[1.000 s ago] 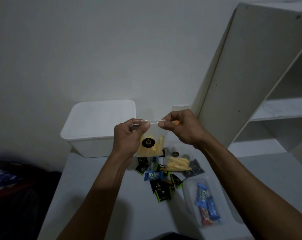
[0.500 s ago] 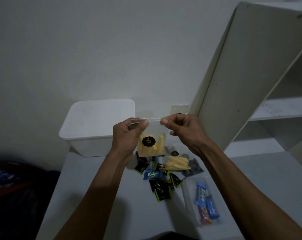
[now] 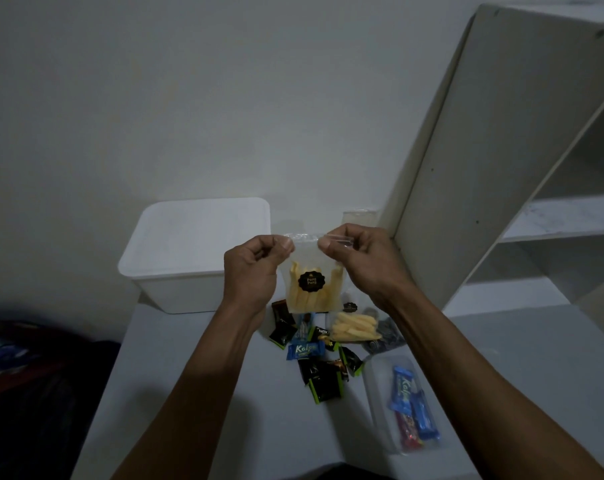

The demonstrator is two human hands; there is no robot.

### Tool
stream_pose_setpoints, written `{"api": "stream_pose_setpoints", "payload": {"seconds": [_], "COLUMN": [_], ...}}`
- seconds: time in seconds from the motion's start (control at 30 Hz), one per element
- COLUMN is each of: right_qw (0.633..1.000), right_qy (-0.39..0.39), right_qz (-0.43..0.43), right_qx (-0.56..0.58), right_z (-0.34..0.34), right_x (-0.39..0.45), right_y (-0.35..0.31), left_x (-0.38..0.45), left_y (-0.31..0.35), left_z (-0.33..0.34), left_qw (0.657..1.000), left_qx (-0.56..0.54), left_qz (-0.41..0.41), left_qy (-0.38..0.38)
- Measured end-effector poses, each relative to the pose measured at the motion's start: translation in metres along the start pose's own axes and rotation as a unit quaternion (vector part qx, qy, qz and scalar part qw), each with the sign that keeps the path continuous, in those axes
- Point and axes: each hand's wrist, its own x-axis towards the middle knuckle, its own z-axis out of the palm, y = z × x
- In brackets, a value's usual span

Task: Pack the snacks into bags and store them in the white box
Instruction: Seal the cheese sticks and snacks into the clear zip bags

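I hold a clear zip bag point(image 3: 311, 289) of yellow stick snacks with a round black label upright above the table. My left hand point(image 3: 255, 271) pinches its top edge on the left and my right hand point(image 3: 359, 261) pinches it on the right. The white box point(image 3: 196, 251) stands with its lid on at the back left of the table, just left of my left hand. Below the bag lie a second pack of yellow sticks point(image 3: 354, 327), loose black-green and blue wrapped snacks point(image 3: 314, 358), and a clear bag with blue and red bars point(image 3: 409, 407).
A white shelf unit point(image 3: 484, 150) rises on the right, its side panel close to my right hand. The grey table point(image 3: 175, 393) ends at its left edge beside dark cloth point(image 3: 23, 368). A few empty clear bags point(image 3: 359, 216) lean against the wall behind.
Both hands stay on the bag's top edge. My right thumb and finger have slid inward along the strip toward my left hand.
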Motion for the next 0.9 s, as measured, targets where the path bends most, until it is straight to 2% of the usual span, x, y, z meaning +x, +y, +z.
{"api": "stream_pose_setpoints", "payload": {"seconds": [0.23,0.4,0.6,0.73,0.83,0.9], "right_qw": [0.998,0.996,0.995,0.988,0.985,0.99], "right_qy": [-0.018,-0.006,-0.096,-0.122,-0.132,-0.105], "right_qz": [-0.035,-0.043,0.03,0.009,0.005,0.012], "right_qx": [-0.046,-0.072,-0.016,-0.098,-0.109,-0.092], "right_z": [0.002,0.002,-0.008,-0.015,-0.014,-0.01], "right_x": [-0.002,0.0,0.003,0.008,0.009,0.01], "right_y": [-0.006,-0.008,-0.013,-0.019,-0.018,-0.014], "left_x": [-0.004,-0.007,-0.006,0.0,0.0,-0.002], "left_y": [-0.003,0.0,0.003,0.002,0.002,0.004], "left_z": [0.0,0.004,0.0,-0.002,0.001,0.005], "left_qw": [0.998,1.0,0.999,0.995,0.995,0.996], "left_qx": [0.041,0.006,0.033,0.075,0.086,0.085], "left_qz": [0.032,0.007,0.02,0.039,0.036,0.014], "left_qy": [-0.034,-0.016,-0.035,-0.056,-0.032,0.025]}}
